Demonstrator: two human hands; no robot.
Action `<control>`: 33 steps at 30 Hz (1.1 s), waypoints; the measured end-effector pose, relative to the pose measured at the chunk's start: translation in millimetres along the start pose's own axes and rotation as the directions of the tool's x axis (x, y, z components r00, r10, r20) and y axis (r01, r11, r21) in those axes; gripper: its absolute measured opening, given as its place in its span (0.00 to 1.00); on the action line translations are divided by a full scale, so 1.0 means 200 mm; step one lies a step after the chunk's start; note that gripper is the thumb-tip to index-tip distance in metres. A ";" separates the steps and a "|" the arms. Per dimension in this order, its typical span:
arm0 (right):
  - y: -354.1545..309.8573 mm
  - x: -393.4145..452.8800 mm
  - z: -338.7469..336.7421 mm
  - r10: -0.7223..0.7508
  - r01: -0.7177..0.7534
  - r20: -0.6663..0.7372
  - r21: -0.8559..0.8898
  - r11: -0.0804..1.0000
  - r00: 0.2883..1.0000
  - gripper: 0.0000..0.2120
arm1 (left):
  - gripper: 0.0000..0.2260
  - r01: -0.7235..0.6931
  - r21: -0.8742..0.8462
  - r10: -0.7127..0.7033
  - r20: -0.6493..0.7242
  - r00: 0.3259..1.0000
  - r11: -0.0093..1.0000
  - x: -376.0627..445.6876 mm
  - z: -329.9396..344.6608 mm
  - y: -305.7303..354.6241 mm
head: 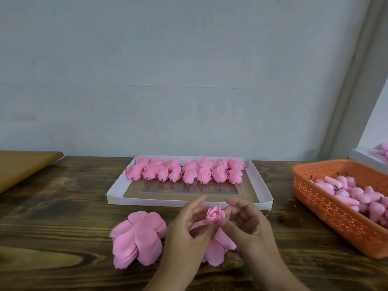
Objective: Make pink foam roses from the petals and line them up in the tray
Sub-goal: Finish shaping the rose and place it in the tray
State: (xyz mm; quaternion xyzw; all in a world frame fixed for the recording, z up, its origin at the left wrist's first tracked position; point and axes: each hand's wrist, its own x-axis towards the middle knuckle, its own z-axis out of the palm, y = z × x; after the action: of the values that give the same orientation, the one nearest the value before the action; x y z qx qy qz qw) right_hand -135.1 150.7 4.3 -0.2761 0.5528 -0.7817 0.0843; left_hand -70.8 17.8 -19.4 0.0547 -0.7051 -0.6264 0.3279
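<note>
Head view looks down on a dark wooden table (63, 206) set against a pale grey wall (189, 70). Near the front edge, both hands meet over the table and work on one rose (214, 216): its small curled centre stands up between them, and loose outer petals hang below it, spreading down toward the wood. The left hand (189, 229) has its fingers curled around the rose from the left side, with the index finger reaching up past the bud. The right hand (247, 221) pinches the rose from the right, its fingers bent in and touching the bud's edge. Just left of the hands lies a stack (136, 238) of flat pink foam petal pieces, fanned out on the table and apart from the left wrist. Behind the hands sits a shallow white tray (117, 185) with a brown floor; two rows of finished roses (184, 170) fill its far part, lying side by side with dark stem tips pointing toward the camera, while the near part of the floor is bare. At the right stands an orange basket (327, 211) with perforated walls, holding many pink buds (357, 196) with short dark stems. Behind it a white box (361, 158) corner shows more pink pieces. A lighter wooden board (21, 164) lies at the far left.
</note>
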 end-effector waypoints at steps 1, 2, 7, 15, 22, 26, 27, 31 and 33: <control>0.00 0.00 0.00 0.009 -0.009 0.006 0.013 1.000 1.000 0.17 | 0.23 -0.013 -0.001 0.013 -0.009 1.000 1.000 0.00 0.00 0.00; 0.00 0.00 0.00 0.012 -0.012 0.010 0.025 1.000 1.000 0.18 | 0.24 -0.027 0.001 0.027 -0.016 1.000 1.000 0.00 0.00 -0.01; 0.01 -0.01 0.03 -0.019 0.018 0.063 0.016 1.000 0.998 0.13 | 0.28 -0.068 0.028 0.069 -0.036 0.997 0.997 0.01 -0.02 -0.05; 0.03 -0.03 0.04 -0.072 0.078 0.083 -0.070 0.994 0.994 0.18 | 0.29 -0.072 0.035 0.074 -0.060 0.995 0.997 -0.01 0.00 -0.06; 0.00 -0.04 0.07 -0.068 0.077 0.084 -0.102 0.992 0.994 0.23 | 0.28 -0.076 0.024 0.079 -0.102 0.992 0.997 -0.02 0.02 -0.05; -0.01 -0.04 0.07 -0.074 0.080 0.055 -0.111 0.991 0.996 0.21 | 0.31 -0.084 0.054 0.088 -0.072 0.993 0.995 -0.02 0.02 -0.05; -0.01 -0.03 0.07 -0.065 0.069 0.042 -0.100 0.993 0.997 0.19 | 0.29 -0.086 0.058 0.090 -0.062 0.994 0.995 -0.02 0.03 -0.04; -0.01 -0.02 0.04 -0.043 0.044 0.016 -0.113 0.993 0.999 0.17 | 0.23 -0.104 0.048 0.101 0.052 0.993 0.993 -0.05 0.03 0.00; -0.02 -0.01 0.02 -0.025 0.026 0.011 -0.082 0.996 1.000 0.13 | 0.21 -0.115 0.035 0.112 0.087 0.990 0.993 -0.04 0.01 0.00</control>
State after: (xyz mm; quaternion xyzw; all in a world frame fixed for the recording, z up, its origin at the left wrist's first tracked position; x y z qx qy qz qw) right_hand -130.7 149.3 8.0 -0.2901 0.5806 -0.7579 0.0657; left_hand -65.3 23.2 -22.0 -0.0053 -0.7328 -0.5942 0.3317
